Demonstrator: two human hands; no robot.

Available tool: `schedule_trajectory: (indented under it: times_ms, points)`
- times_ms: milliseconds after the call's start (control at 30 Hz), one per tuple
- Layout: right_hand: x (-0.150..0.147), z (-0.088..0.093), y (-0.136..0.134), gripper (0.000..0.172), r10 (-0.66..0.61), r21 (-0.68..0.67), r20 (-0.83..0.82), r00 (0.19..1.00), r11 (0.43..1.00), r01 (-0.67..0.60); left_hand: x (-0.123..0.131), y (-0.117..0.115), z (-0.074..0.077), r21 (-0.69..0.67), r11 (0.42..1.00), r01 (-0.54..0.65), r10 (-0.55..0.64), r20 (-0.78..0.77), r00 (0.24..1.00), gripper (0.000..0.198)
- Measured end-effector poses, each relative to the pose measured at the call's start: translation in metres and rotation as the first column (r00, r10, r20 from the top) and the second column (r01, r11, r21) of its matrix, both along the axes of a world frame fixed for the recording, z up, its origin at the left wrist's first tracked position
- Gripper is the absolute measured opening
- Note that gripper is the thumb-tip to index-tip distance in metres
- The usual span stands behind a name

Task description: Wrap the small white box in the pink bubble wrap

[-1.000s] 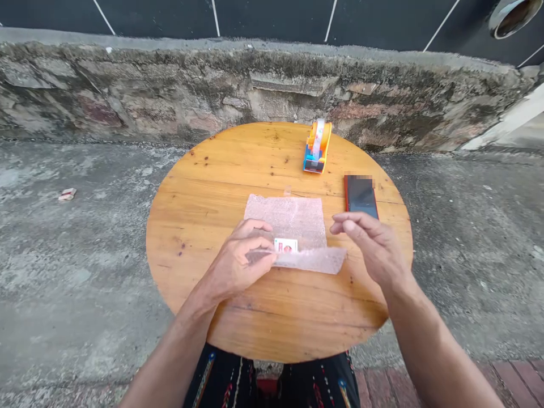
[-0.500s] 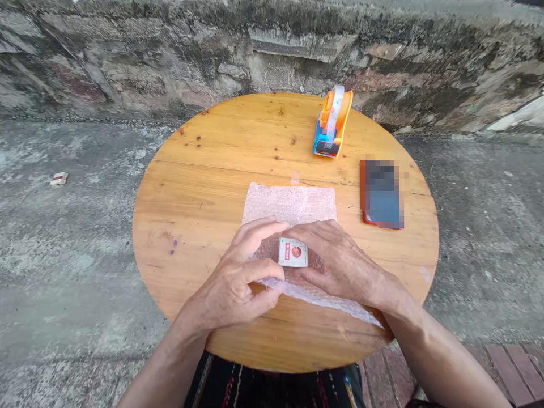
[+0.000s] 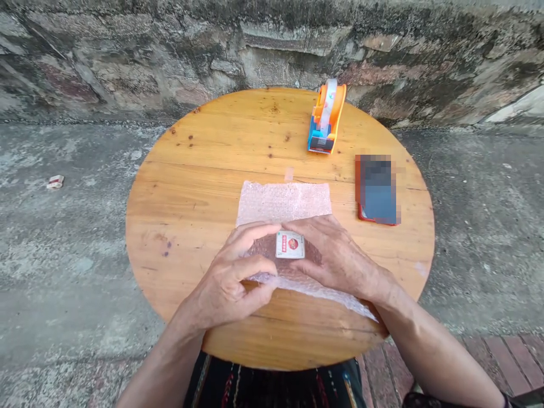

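Note:
A small white box [image 3: 290,245] with a red label and round red picture lies on a sheet of bubble wrap [image 3: 284,201]. My left hand [image 3: 238,277] pinches the near edge of the wrap, which is lifted a little, between thumb and finger; its other fingers arch over to the box's far side. From the right, my right hand [image 3: 340,255] curves around the box with thumb and fingers apart, their tips close to its near and far edges. Whether those tips touch the box I cannot tell. Both hands hide parts of the wrap.
The round wooden table [image 3: 191,198] carries an orange and blue tape dispenser [image 3: 326,116] at the back, a small strip of tape [image 3: 289,174] beyond the wrap, and a blurred phone-like item [image 3: 378,190] at right. A stone wall [image 3: 170,62] stands behind the table.
The whole view has shifted slightly, so everything sits a little further left and up. Both hands keep nearly the same pose around the box and wrap.

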State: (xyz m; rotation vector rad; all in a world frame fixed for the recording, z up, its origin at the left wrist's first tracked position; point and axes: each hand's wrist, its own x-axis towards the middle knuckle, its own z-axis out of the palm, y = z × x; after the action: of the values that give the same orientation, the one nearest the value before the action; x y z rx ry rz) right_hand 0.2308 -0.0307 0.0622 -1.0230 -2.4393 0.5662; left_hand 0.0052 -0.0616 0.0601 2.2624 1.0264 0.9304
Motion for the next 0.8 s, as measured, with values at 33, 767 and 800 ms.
schedule_trajectory:
  times_ms: [33,767,800]
  points:
    - [0.003,0.003,0.001,0.050,0.005,-0.020,-0.017,1.000,1.000,-0.005,0.001,0.000,-0.001,-0.002,1.000,-0.006,0.006,0.013,1.000,0.013]
    - [0.035,0.003,0.006,0.032,-0.213,-0.169,-0.276,0.937,0.971,0.171,0.039,0.021,0.005,-0.393,0.860,-0.324,0.378,0.067,0.923,0.009]
    - [0.035,0.003,0.007,0.032,-0.229,-0.172,-0.263,0.937,0.967,0.188,0.040,0.021,0.003,-0.413,0.854,-0.317,0.382,0.083,0.921,0.009]
